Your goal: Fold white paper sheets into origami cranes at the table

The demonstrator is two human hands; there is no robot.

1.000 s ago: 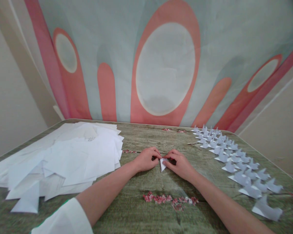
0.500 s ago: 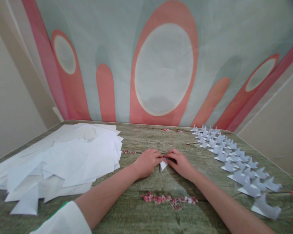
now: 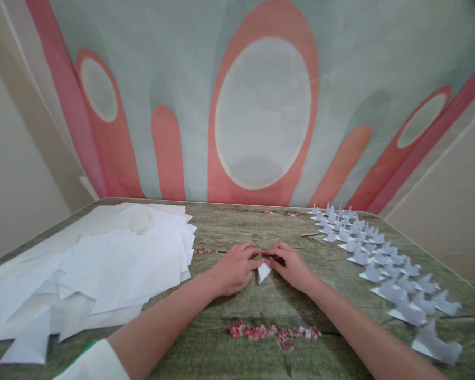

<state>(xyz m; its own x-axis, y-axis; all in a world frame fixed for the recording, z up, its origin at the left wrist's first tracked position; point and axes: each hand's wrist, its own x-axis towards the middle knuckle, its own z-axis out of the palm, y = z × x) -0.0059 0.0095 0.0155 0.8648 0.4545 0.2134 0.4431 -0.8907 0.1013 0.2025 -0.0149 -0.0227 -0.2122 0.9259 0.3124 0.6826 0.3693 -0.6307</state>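
Observation:
A small folded piece of white paper [image 3: 263, 272] is held between my two hands at the middle of the table. Only its pointed lower part shows; the upper part is hidden behind my fingers. My left hand [image 3: 238, 268] pinches it from the left, fingers closed. From the right, the thumb and fingers of my right hand [image 3: 288, 265] are closed on its other side. Several folded paper birds [image 3: 391, 290] stand in rows along the table's right side.
A spread pile of white paper sheets [image 3: 142, 264] covers the table's left side. One folded paper triangle [image 3: 29, 338] lies at the pile's near corner. The wood-patterned table [image 3: 206, 343] has printed pink flowers and meets a patterned backdrop [image 3: 190, 53] at its far edge.
The camera view has shifted slightly. Both hands stay on the folded paper, and the left fingers have moved a little on it. The paper pile and birds lie as before.

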